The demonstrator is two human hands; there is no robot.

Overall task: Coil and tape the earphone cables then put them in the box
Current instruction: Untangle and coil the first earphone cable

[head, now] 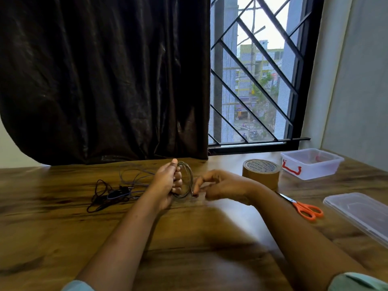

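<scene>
Above the table (189, 238), left hand (168, 183) grips coil (188, 171); right hand (220, 185) apparently pinches it.

A grey cable (187, 177), wound into a ring, stands upright just left of the brown tape roll (261, 173). Farther left, dark loose cables (111, 194) lie tangled on the table (63, 227). The clear open box (310, 164) sits right of the roll.

Daylight from window (252, 80) beyond right hand (222, 185), sky blown out. Curtain (105, 80) left of it dark. Soft arm shadows on table (63, 217). Right hand motion-blurred. Wide-angle bending at edges.
</scene>
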